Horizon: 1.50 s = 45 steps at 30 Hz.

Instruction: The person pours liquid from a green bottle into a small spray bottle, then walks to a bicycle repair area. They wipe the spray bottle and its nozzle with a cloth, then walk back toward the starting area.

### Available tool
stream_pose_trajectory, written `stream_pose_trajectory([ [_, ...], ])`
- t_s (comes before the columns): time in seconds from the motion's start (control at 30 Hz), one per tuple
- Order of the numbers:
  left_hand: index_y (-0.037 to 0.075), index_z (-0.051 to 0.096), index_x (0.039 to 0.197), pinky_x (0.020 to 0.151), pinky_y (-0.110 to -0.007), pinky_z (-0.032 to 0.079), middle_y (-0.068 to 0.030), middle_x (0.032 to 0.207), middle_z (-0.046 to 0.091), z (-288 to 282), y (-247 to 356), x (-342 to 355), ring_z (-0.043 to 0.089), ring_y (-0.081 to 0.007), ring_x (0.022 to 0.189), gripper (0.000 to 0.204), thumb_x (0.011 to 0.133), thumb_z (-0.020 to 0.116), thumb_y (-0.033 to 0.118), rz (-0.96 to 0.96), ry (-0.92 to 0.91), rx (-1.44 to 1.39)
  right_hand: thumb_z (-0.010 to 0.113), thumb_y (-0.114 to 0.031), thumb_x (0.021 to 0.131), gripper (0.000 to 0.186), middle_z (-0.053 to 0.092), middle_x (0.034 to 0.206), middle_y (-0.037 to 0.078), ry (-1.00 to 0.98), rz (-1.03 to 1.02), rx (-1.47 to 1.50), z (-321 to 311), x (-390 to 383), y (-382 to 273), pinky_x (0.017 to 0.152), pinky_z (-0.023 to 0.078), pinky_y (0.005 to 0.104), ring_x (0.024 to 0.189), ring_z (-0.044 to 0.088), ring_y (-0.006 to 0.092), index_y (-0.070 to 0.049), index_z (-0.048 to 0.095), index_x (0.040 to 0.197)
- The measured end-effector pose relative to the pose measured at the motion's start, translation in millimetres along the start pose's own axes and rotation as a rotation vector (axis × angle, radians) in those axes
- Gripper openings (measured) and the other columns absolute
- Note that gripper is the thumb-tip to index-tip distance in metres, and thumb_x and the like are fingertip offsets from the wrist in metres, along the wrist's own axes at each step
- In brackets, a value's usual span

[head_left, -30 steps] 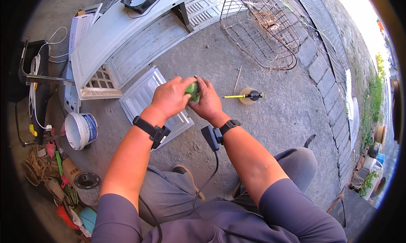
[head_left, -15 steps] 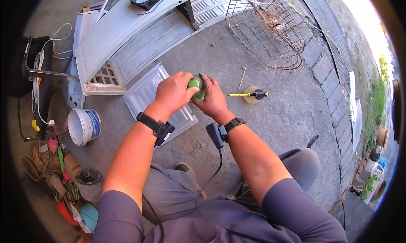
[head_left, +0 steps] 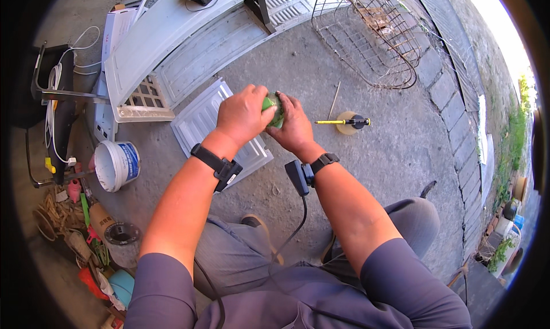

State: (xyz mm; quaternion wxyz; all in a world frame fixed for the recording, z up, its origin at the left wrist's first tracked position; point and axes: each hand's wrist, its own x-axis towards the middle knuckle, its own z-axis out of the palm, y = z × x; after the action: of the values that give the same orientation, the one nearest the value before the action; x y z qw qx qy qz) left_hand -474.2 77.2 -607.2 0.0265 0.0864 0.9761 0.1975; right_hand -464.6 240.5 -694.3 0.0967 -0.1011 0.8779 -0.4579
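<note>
The left hand (head_left: 240, 116) has shifted to cover more of the green object (head_left: 277, 117), which sits between both hands; the right hand (head_left: 297, 129) grips its other side. Right of the grip lies a yellow-and-black tool (head_left: 342, 122).

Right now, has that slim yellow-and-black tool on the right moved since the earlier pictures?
No. The slim yellow-and-black tool keeps its place relative to the brown wire basket; both shifted together as the camera's view changed.

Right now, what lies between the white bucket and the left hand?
In the head view, a stretch of grey ground, then a pale ridged panel, lies between the white bucket and left hand.
</note>
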Motion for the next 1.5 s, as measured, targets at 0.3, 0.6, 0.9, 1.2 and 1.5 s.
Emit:
stream_pose_trajectory([
  [0.3, 0.002, 0.065, 0.113, 0.087, -0.051, 0.056, -0.0214, 0.111, 0.07, -1, -53, -24, 0.068, -0.0422, 0.103, 0.033, 0.09, 0.07, 0.025, -0.271, -0.217, 0.052, 0.095, -0.026, 0.067, 0.102, 0.049, 0.149, 0.018, -0.054, 0.031, -0.062, -4, 1, -5, 0.108, 0.051, 0.043, 0.132, 0.056, 0.0383, -0.01, 0.043, 0.154],
  [0.6, 0.001, 0.065, 0.118, 0.09, -0.05, 0.056, -0.0245, 0.113, 0.067, 36, -87, -83, 0.067, -0.0436, 0.105, 0.029, 0.089, 0.062, 0.005, -0.239, -0.54, 0.153, 0.095, -0.028, 0.066, 0.109, 0.045, 0.151, 0.022, -0.009, 0.024, -0.09, -12, -23, 2, 0.113, 0.047, 0.0435, 0.137, 0.05, 0.0403, -0.004, 0.036, 0.155],
  [0.9, 0.001, 0.064, 0.129, 0.094, -0.047, 0.056, -0.0215, 0.118, 0.071, 17, -85, -65, 0.068, -0.0379, 0.112, 0.049, 0.087, 0.078, 0.022, -0.353, -0.471, 0.022, 0.091, -0.043, 0.073, 0.07, 0.072, 0.099, 0.018, 0.295, 0.632, -0.129, -42, -105, 101, 0.085, 0.057, 0.0418, 0.093, 0.072, 0.032, 0.003, 0.063, 0.118],
  [1.2, -0.001, 0.065, 0.127, 0.095, -0.045, 0.055, -0.0221, 0.118, 0.073, 12, -89, -62, 0.07, -0.0383, 0.111, 0.05, 0.087, 0.079, 0.024, -0.427, -0.436, -0.062, 0.093, -0.031, 0.073, 0.09, 0.055, 0.136, 0.019, 0.554, 0.43, -0.135, -93, -72, 152, 0.099, 0.053, 0.0424, 0.115, 0.062, 0.0321, -0.002, 0.048, 0.146],
  [1.5, -0.003, 0.066, 0.124, 0.094, -0.042, 0.056, -0.0227, 0.115, 0.073, 1, -97, -59, 0.071, -0.0356, 0.108, 0.05, 0.085, 0.08, 0.025, -0.473, -0.339, -0.133, 0.092, -0.023, 0.073, 0.063, 0.067, 0.119, 0.013, 0.55, 0.372, 0.024, -104, -57, 156, 0.095, 0.053, 0.0387, 0.107, 0.066, 0.0273, -0.005, 0.065, 0.127],
])
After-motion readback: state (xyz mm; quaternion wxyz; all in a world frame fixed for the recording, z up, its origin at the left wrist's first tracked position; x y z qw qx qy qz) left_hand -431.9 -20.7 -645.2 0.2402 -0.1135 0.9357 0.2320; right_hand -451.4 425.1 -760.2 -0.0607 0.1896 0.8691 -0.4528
